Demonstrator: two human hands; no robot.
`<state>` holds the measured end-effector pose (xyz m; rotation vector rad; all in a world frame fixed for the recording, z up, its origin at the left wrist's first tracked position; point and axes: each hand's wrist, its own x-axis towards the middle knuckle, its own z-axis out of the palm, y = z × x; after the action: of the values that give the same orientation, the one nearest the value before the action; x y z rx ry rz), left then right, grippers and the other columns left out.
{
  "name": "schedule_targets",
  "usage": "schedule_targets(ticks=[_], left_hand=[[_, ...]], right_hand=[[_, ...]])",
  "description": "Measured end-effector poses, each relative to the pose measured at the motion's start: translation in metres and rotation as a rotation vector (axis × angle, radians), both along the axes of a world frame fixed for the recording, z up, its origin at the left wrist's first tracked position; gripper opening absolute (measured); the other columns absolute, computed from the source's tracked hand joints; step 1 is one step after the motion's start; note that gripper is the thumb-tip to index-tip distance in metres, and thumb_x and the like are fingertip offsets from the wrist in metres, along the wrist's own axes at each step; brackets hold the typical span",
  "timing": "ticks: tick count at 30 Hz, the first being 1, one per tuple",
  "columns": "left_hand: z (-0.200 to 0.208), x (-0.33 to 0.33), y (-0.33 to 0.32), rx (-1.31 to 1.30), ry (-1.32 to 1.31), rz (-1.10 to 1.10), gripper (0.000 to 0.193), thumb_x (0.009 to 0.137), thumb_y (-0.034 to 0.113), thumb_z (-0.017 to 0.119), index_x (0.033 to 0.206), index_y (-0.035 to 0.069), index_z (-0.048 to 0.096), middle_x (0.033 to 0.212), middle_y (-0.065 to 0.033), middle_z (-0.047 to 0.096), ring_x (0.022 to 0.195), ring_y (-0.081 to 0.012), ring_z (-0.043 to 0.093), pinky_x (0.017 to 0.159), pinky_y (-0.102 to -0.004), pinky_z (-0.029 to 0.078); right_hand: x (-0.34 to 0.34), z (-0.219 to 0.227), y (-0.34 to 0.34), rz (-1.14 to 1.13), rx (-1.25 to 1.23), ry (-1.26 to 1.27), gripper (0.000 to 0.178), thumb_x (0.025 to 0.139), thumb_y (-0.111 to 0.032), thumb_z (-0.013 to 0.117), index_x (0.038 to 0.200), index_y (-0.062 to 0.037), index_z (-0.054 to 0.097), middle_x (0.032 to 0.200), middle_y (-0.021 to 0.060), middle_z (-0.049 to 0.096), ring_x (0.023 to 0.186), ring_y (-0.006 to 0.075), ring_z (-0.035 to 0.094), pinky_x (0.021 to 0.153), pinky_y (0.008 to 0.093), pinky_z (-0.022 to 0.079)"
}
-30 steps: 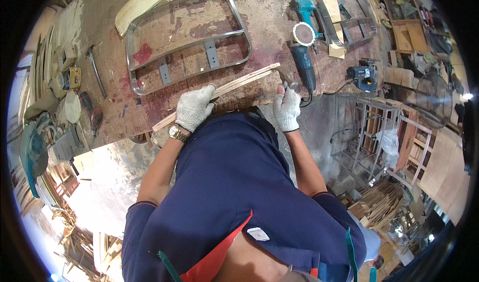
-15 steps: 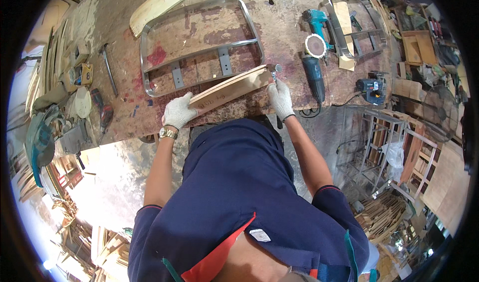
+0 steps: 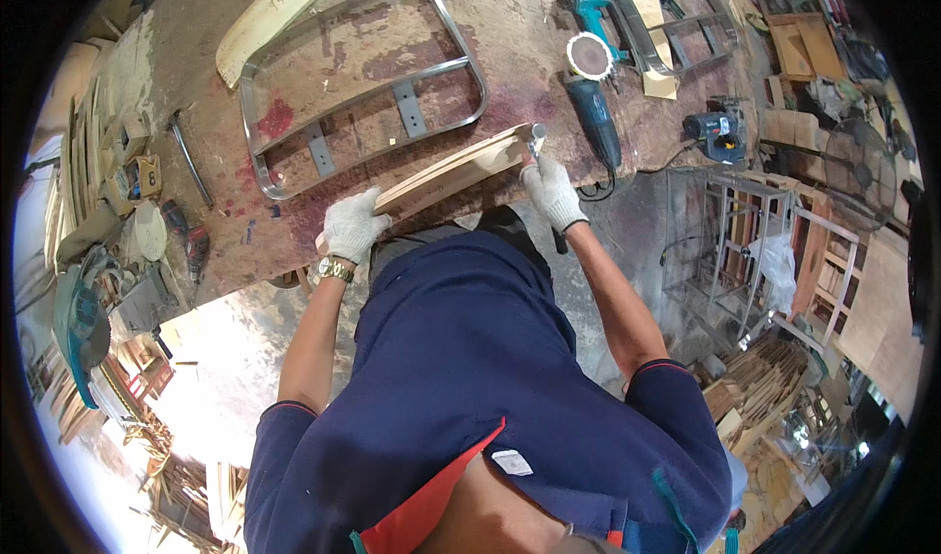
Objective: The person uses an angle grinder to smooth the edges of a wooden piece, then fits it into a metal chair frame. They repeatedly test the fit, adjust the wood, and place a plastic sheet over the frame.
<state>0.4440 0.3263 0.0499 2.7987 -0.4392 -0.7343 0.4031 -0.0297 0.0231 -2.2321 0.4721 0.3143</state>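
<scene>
A long, narrow stack of thin wooden boards (image 3: 456, 174) lies aslant at the bench's near edge. My left hand (image 3: 353, 225), in a white knit glove and with a watch at the wrist, grips its left end. My right hand (image 3: 552, 193), also gloved, is closed round a hammer (image 3: 536, 136). The hammer's metal head is up against the right end of the boards, and its dark handle end sticks out below my palm. Just beyond the boards lies a metal tube frame (image 3: 461, 64) with rounded corners and flat drilled plates.
An angle grinder (image 3: 593, 118), a teal power tool (image 3: 590, 10) and a jigsaw (image 3: 720, 134) lie to the right. A second metal frame (image 3: 701, 29) is behind them. At left are a metal bar (image 3: 191, 160) and a drill (image 3: 186, 240). A curved wooden piece (image 3: 265, 20) lies at the back.
My view has shifted, so the bench things sit further left in it. The boards have tilted and show less of their marked face. The hammer head has come closer to their right end.
</scene>
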Motion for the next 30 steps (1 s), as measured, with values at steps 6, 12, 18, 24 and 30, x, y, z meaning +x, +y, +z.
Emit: schedule_targets(ticks=[6,12,18,24,30], left_hand=[[-0.008,0.016,-0.011,-0.09,0.078,0.01,0.049,0.076,0.049,0.079,0.109,0.012,0.072,0.09,-0.0163,0.073,0.087,-0.036,0.071,0.075,-0.0462,0.056],[-0.032,0.045,0.0,-0.168,0.224,-0.005,0.073,0.064,0.06,0.084,0.116,0.01,0.072,0.103,-0.0181,0.074,0.098,-0.0366,0.071,0.086,-0.0463,0.055],[-0.011,0.048,-0.019,-0.137,0.21,-0.027,0.07,0.065,0.058,0.085,0.115,0.011,0.07,0.099,-0.019,0.074,0.096,-0.0368,0.071,0.083,-0.0449,0.056],[-0.01,0.039,-0.103,-0.039,0.039,-0.096,0.047,0.078,0.044,0.078,0.109,0.011,0.063,0.091,-0.0136,0.073,0.089,-0.0328,0.072,0.076,-0.0456,0.056],[-0.001,0.045,-0.075,-0.048,0.042,-0.05,0.066,0.072,0.062,0.08,0.105,0.009,0.059,0.094,-0.0137,0.071,0.088,-0.0352,0.071,0.074,-0.0463,0.055]], right_hand=[[0.009,-0.004,0.013,-0.22,0.134,0.122,0.048,0.104,-0.038,0.046,0.095,0.0064,0.062,0.078,0.0297,0.062,0.078,0.0459,0.063,0.069,0.0514,0.046],[0.024,-0.016,0.055,-0.404,0.096,0.077,0.049,0.105,-0.043,0.047,0.101,0.0029,0.066,0.087,0.0297,0.066,0.085,0.0491,0.063,0.076,0.052,0.048],[0.012,-0.012,0.05,-0.364,0.122,-0.061,0.049,0.103,-0.042,0.048,0.1,0.0039,0.065,0.082,0.0289,0.066,0.081,0.0484,0.065,0.072,0.0517,0.05],[-0.01,0.025,0.079,0.019,0.175,0.16,0.043,0.103,-0.04,0.048,0.094,-0.0004,0.062,0.089,0.0296,0.065,0.09,0.0507,0.063,0.078,0.055,0.048],[-0.002,0.012,0.083,-0.028,0.262,0.158,0.048,0.104,-0.043,0.048,0.092,0.0006,0.062,0.08,0.0248,0.063,0.078,0.0441,0.063,0.073,0.05,0.048]])
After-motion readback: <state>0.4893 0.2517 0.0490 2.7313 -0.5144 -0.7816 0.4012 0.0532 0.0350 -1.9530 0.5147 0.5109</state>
